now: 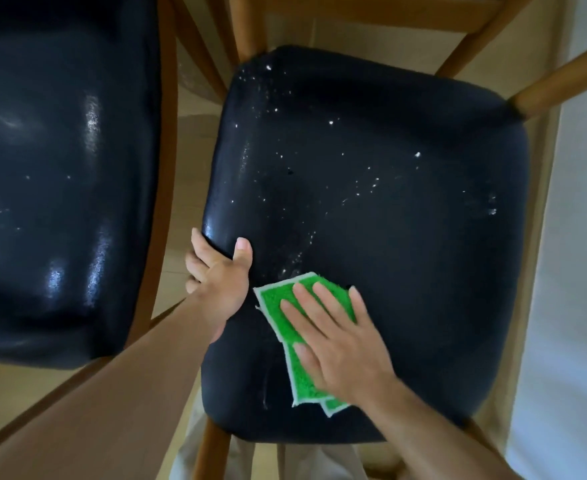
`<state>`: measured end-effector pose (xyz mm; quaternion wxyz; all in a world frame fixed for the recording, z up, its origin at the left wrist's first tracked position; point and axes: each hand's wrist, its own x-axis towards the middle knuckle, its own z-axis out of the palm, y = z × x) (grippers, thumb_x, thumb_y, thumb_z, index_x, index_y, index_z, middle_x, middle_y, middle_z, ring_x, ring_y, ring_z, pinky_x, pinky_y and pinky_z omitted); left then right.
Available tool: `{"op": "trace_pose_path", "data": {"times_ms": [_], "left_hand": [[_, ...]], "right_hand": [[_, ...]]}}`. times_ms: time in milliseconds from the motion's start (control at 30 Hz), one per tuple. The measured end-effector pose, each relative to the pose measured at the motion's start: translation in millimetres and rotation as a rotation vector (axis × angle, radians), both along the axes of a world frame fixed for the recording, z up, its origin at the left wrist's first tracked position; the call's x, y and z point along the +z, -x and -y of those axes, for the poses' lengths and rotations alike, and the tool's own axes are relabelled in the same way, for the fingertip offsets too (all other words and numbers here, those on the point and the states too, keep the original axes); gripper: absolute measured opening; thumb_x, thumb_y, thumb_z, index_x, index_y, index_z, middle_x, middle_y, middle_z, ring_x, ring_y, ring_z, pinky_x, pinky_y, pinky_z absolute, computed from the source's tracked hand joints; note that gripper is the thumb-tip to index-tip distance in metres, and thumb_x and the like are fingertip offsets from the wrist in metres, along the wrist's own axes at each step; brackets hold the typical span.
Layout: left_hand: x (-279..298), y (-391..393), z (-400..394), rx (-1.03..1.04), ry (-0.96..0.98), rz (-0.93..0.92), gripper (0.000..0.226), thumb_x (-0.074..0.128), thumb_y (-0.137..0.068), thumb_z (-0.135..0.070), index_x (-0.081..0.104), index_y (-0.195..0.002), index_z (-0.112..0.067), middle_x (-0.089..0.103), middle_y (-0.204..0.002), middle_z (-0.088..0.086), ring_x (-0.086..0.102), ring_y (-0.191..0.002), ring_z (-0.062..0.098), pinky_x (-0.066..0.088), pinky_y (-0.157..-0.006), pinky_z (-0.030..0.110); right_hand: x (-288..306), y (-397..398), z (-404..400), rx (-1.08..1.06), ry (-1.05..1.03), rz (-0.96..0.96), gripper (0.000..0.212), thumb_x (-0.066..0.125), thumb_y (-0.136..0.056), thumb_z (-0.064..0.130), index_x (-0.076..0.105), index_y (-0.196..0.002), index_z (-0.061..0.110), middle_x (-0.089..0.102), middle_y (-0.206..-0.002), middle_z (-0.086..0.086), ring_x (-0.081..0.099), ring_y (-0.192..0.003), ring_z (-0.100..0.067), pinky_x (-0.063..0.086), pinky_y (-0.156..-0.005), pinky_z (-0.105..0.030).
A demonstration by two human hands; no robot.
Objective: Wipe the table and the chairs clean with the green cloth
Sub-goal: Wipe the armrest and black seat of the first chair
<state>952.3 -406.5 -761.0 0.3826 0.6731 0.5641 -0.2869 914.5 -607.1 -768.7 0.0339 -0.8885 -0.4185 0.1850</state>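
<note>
At lower centre, the right hand [333, 344] presses flat, fingers spread, on the folded green cloth [285, 317] to wipe the crumb-speckled black padded chair seat [389, 237] (the left hand [223, 275] grips its edge, likely steadying it).

The folded green cloth [287, 315] lies flat, lower centre, on the speckled black chair seat [389, 220]; a second chair seat [60, 168] at left.

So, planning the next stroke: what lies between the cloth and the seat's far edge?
Dark seat scattered with white crumbs beyond the green cloth, head view.
</note>
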Motion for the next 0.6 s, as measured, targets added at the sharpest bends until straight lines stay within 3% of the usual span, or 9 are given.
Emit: {"op": "trace_pose_path", "data": {"times_ms": [67, 233, 333, 400, 600], "left_hand": [[0.5, -0.2, 2.5, -0.003, -0.031, -0.009, 0.073, 0.028, -0.094, -0.061, -0.013, -0.15, -0.036, -0.001, -0.16, -0.003, 0.012, -0.143, 0.027, 0.012, -0.113, 0.048], [2.8, 0.1, 0.1, -0.009, 0.007, -0.02, 0.074, 0.028, -0.095, -0.06, -0.017, -0.149, -0.037, -0.006, -0.161, -0.004, 0.005, -0.145, 0.026, 0.008, -0.115, 0.05], [3.5, -2.9, 4.1, 0.002, -0.024, -0.029, 0.073, 0.029, -0.096, -0.058, -0.016, -0.15, -0.036, -0.007, -0.161, -0.004, 0.003, -0.146, 0.026, 0.006, -0.115, 0.049], [3.5, -5.1, 6.4, 0.019, -0.033, -0.05, 0.073, 0.029, -0.097, -0.056, -0.016, -0.15, -0.034, -0.008, -0.161, -0.003, 0.001, -0.146, 0.026, 0.005, -0.115, 0.048], [-2.4, -4.3, 2.2, 0.009, -0.025, -0.059, 0.075, 0.032, -0.096, -0.057, -0.017, -0.149, -0.036, -0.009, -0.161, -0.004, 0.0, -0.146, 0.027, 0.005, -0.116, 0.051]], "right_hand": [[1.3, -40.4, 6.7, -0.048, 0.008, 0.028, 0.06, 0.032, -0.095, 0.042, 0.021, -0.15, 0.022, 0.02, -0.158, -0.001, 0.024, -0.143, -0.024, 0.015, -0.111, -0.062], [0.8, -168.3, 8.2, -0.665, 0.095, 0.152, 0.059, 0.021, -0.099, 0.039, 0.02, -0.153, 0.014, 0.015, -0.161, -0.01, 0.01, -0.148, -0.029, 0.001, -0.11, -0.066], [-0.9, -215.1, -12.4, -0.914, 0.114, 0.185, 0.063, 0.016, -0.098, 0.041, 0.013, -0.154, 0.012, 0.007, -0.161, -0.017, 0.004, -0.148, -0.034, 0.005, -0.113, -0.066], [-2.5, -202.2, -37.9, -0.886, 0.089, 0.188, 0.063, 0.016, -0.099, 0.042, 0.012, -0.154, 0.011, 0.007, -0.16, -0.02, 0.004, -0.147, -0.037, 0.007, -0.115, -0.062], [3.4, -61.4, -51.8, -0.277, 0.064, 0.079, 0.061, 0.028, -0.098, 0.04, 0.017, -0.153, 0.013, 0.016, -0.159, -0.02, 0.014, -0.145, -0.038, 0.006, -0.116, -0.055]]}}
